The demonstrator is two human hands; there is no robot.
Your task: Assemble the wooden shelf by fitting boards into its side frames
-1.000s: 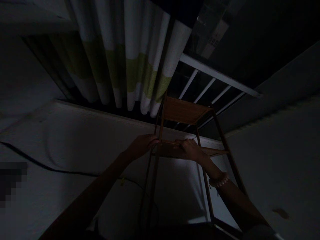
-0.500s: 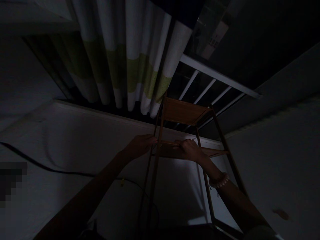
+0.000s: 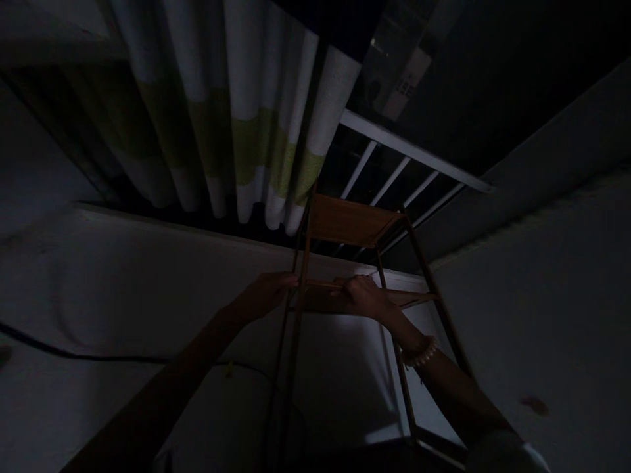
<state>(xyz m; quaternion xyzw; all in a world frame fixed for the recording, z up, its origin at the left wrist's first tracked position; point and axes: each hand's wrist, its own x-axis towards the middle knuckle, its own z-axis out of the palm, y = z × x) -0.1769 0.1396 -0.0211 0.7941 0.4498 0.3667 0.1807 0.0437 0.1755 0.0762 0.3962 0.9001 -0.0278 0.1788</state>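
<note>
Wooden rack (image 3: 426, 266), two visible shelves (image 3: 352, 220), two hands (image 3: 365, 295) at it

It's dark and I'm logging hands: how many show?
2: the left hand at the left side of the wooden rack, the right hand on the shelf below its top.

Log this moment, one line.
Left hand: at front left post of wooden rack; right hand: on shelf edge below top panel; lighting: dim

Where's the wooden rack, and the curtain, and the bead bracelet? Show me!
Wooden rack (image 3: 352, 221), head view: on its upper board.
Curtain (image 3: 246, 146), head view: on its green band.
Bead bracelet (image 3: 424, 356), head view: on its beads.
</note>
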